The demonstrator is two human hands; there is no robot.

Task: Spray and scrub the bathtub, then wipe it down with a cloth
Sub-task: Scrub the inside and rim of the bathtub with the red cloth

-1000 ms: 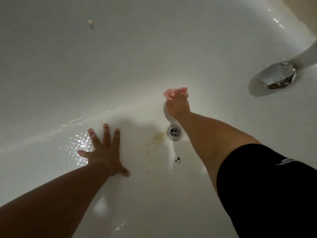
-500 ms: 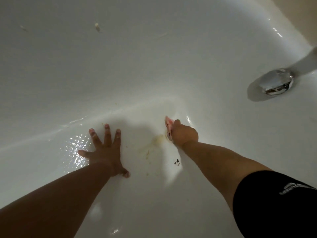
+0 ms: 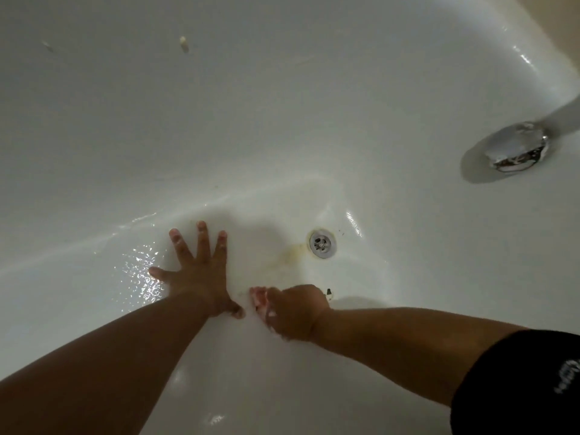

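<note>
Our right hand (image 3: 296, 312) has swept back from beyond the drain (image 3: 322, 243) and now curls its fingers round the pink scrubber (image 3: 259, 298), just beside our left hand (image 3: 197, 274), pressed flat with fingers spread on the wet bathtub (image 3: 282, 120) floor. That braced palm could slip on slick enamel; farther off, the yellow stain (image 3: 292, 254) by the drain may go missed.

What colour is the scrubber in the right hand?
The scrubber is pink, seen in the head view.

Left hand (image 3: 197, 277) flat on bathtub floor (image 3: 254, 246), right hand (image 3: 295, 312) on sponge (image 3: 259, 298) just beside (drain (image 3: 322, 243) beyond both)
</note>
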